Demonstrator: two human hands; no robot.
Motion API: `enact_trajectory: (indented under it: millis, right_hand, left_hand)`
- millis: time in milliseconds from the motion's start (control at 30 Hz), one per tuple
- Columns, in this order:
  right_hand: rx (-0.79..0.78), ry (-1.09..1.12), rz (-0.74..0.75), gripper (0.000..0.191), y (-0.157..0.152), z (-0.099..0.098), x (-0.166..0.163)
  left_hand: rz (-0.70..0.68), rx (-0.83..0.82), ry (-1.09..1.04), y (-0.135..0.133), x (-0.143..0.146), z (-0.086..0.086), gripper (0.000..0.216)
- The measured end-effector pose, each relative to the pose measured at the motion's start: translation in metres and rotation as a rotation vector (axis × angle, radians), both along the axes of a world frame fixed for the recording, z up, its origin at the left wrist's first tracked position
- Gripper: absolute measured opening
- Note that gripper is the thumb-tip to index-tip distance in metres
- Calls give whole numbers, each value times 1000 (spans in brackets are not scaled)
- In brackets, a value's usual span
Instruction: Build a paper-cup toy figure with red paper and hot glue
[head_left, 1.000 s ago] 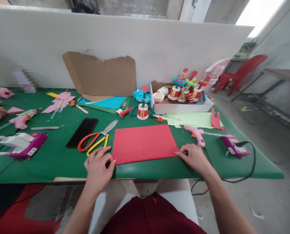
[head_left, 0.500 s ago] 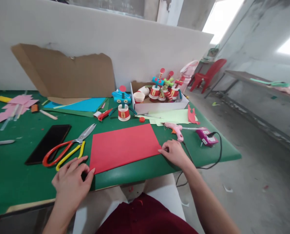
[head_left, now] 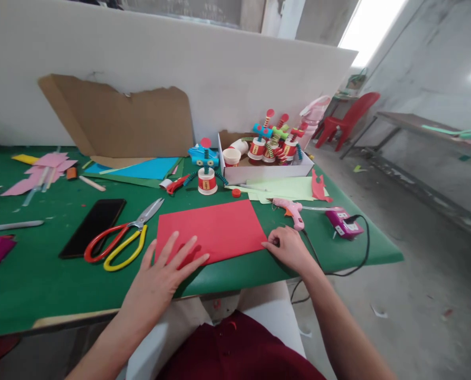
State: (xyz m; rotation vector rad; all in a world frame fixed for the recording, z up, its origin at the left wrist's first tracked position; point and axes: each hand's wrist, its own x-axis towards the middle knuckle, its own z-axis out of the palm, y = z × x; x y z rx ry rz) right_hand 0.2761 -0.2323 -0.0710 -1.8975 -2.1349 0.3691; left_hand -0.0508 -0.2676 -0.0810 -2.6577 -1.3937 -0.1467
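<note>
The left forearm enters from the bottom left of the frame and runs up toward the centre. The left hand lies palm down, low and left of centre, with its fingers spread wide and flat; the fingertips press on the lower left corner of the red sheet. The right forearm enters from the bottom right and angles up and left. The right hand rests on the green table, knuckles up, fingers curled in, with thumb and forefinger closed on the lower right corner of the sheet. The red sheet lies flat at the centre of the frame, near the table's front edge, between the two hands. Scissors with red and yellow handles lie just left of the sheet, and a black phone lies farther left. A pink glue gun lies just above the right hand.
</note>
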Motion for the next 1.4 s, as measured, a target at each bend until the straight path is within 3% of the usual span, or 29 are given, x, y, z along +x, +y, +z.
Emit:
enact_trajectory:
  millis: [333, 433, 500, 600, 667, 733, 900, 1400]
  right_hand:
    - [-10, -57, 8, 22, 0, -3, 2]
    - [97, -132, -22, 12, -4, -1, -1]
    - [237, -173, 18, 36, -9, 2, -9]
    - [331, -158, 324, 63, -22, 5, -32]
    - [250, -111, 579, 64, -33, 5, -51]
    - [147, -68, 672, 63, -43, 3, -68]
    - [-15, -40, 636, 80, -51, -5, -80]
    - [-101, -29, 653, 74, -42, 0, -46]
  left_hand:
    - [-39, -41, 57, 4, 0, -1, 69]
    - [-51, -42, 70, 5, 0, -1, 68]
    - [-58, -44, 77, 5, -1, -1, 66]
    - [-61, -31, 75, 6, -2, -4, 61]
    - [-68, -16, 72, 6, -3, -6, 58]
    - [-74, 6, 76, 6, -3, -8, 57]
    - [-94, 60, 93, 6, -5, -10, 58]
    - [-93, 97, 48, 5, -3, -5, 67]
